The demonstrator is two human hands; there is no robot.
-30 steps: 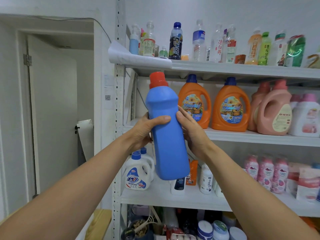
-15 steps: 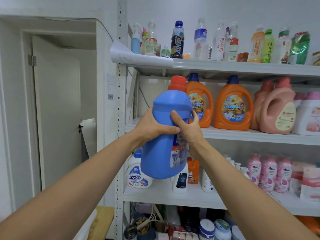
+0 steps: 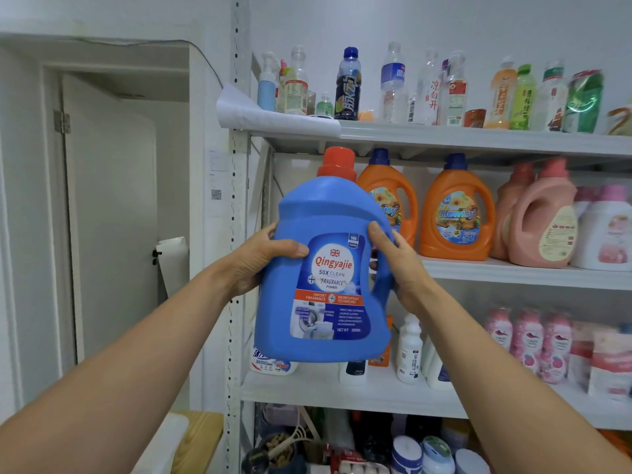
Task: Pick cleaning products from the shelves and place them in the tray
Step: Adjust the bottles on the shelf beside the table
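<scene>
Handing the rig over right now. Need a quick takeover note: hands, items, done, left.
Left grip: holds the left side of the blue Qingyajie detergent bottle, thumb on the front.
Right grip: holds its handle side.
Bottle: upright, label to camera, in the air before the shelves.
Done: bottle in hand.
Not in the tray; a white edge at lower left may be the tray, cannot confirm.
Left: place it in the tray, then fetch more; orange Howisy jugs stand on the middle shelf.
</scene>
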